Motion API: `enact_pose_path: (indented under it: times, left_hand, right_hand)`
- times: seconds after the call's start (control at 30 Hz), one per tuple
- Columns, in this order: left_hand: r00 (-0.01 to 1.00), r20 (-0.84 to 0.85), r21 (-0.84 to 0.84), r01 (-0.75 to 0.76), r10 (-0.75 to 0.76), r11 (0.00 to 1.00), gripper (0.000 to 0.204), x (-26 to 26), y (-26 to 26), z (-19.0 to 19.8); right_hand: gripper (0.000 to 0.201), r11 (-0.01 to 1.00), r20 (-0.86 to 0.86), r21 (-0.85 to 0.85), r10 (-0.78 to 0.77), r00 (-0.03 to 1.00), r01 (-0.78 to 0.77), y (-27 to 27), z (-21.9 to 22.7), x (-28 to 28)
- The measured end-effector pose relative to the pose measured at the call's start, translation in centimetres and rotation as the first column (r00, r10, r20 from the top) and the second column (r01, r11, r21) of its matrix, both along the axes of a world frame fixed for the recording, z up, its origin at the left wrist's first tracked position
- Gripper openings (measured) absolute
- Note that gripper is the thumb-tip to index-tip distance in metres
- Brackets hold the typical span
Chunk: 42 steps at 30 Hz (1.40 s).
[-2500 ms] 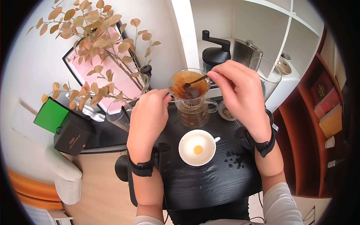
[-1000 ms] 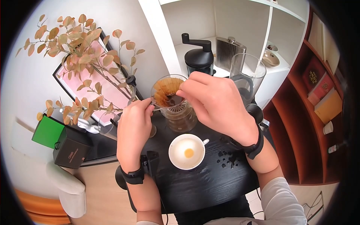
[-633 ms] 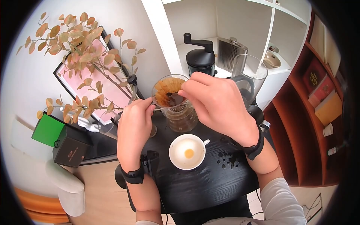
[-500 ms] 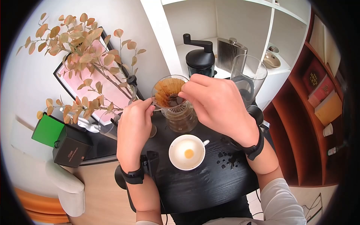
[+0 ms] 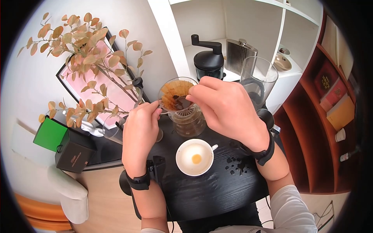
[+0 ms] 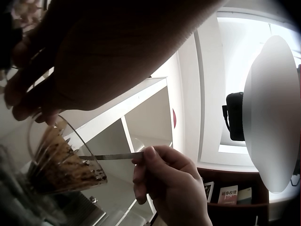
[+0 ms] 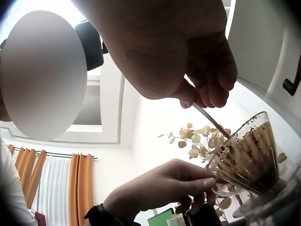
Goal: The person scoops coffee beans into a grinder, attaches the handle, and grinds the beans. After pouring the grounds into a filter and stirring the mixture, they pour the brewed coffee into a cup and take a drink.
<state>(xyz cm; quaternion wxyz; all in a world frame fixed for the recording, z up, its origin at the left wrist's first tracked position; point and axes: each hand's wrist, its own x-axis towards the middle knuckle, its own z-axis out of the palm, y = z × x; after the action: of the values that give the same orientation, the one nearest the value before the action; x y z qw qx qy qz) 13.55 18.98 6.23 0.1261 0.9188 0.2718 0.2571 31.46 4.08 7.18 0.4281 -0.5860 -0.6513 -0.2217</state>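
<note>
My left hand (image 5: 139, 130) pinches the handle of a clear glass coffee dripper (image 7: 247, 162), as the right wrist view shows from below. A brown-stained paper filter (image 5: 168, 93) lines the dripper, with dark wet grounds at the bottom. The dripper sits on a glass coffee server (image 5: 188, 127) holding brownish liquid. Above the dripper's right rim, my right hand (image 5: 229, 110) pinches a thin metal spoon (image 6: 120, 156) by its handle. The spoon's lower end dips inside the filter, hidden by the glass and paper in the wrist views. In front stands a white cup (image 5: 202, 167) with a little yellowish liquid.
A black hand grinder (image 5: 208, 60) and steel flask (image 5: 240, 56) stand on the white shelf behind. A tall glass vessel (image 5: 259, 70) is at right, an empty-looking glass (image 5: 112, 130) at left. Water drops (image 5: 237, 166) dot the black table (image 5: 217, 194).
Since the oldest frame, the head view has shifted and my right hand has come lower and closer over the dripper, covering most of the spoon. Over the last half second both hands barely move.
</note>
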Motion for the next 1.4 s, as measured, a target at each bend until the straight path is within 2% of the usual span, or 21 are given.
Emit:
enact_pose_path:
  times: [0.03, 0.2, 0.37, 0.57, 0.63, 0.7, 0.77, 0.97, 1.03, 1.4]
  left_hand:
    - [1.0, 0.011, 0.046, 0.026, -0.027, 0.999, 0.024, 0.0, 0.1, -0.1]
    - [1.0, 0.019, 0.008, 0.005, -0.005, 1.0, 0.019, 0.1, -0.1, -0.1]
    - [0.999, -0.027, -0.009, -0.026, 0.026, 1.0, 0.019, 0.0, -0.2, 0.1]
    - [0.999, -0.015, -0.048, -0.046, 0.046, 0.998, 0.018, 0.1, -0.3, 0.0]
    - [0.999, 0.041, 0.062, 0.027, -0.03, 0.998, 0.019, 0.0, 0.2, -0.5]
    - [0.999, 0.051, 0.059, -0.003, 0.0, 0.998, 0.021, -0.2, 0.1, -0.5]
    - [0.997, 0.073, 0.12, 0.029, -0.038, 0.992, 0.021, -0.2, 0.3, -1.0]
    - [0.999, 0.052, 0.076, -0.017, 0.013, 0.997, 0.02, -0.4, 0.0, -0.9]
    - [0.999, 0.033, 0.041, -0.027, 0.026, 0.999, 0.021, -0.4, -0.1, -0.8]
    - [0.999, 0.02, 0.037, -0.029, 0.028, 0.999, 0.02, -0.5, 0.0, -0.5]
  right_hand:
    - [0.01, 1.0, -0.002, -0.002, 0.018, 1.0, -0.018, -0.1, 0.0, 0.0]
    - [0.01, 0.999, 0.017, -0.017, 0.049, 0.999, -0.049, -0.4, 0.3, 0.2]
    - [0.013, 0.991, 0.046, -0.137, 0.018, 0.999, -0.012, -0.7, 0.5, 0.3]
    - [0.009, 1.0, -0.001, -0.012, -0.002, 1.0, 0.002, -0.6, 0.6, 0.6]
    - [0.008, 0.999, 0.023, -0.029, -0.017, 1.0, 0.018, -0.5, 0.6, 0.7]
    - [0.007, 0.999, 0.05, -0.044, -0.015, 0.999, 0.017, -0.3, 0.6, 0.5]
    - [0.01, 0.995, 0.061, -0.082, -0.047, 0.997, 0.052, -0.5, 0.8, 0.3]
    - [0.007, 0.997, 0.039, -0.06, -0.043, 0.998, 0.045, -0.6, 1.0, 0.2]
    - [0.006, 0.997, 0.006, 0.0, -0.074, 0.997, 0.074, -0.5, 1.0, 0.2]
    - [0.009, 1.0, 0.028, -0.018, -0.013, 1.0, 0.014, 0.2, 0.5, -0.8]
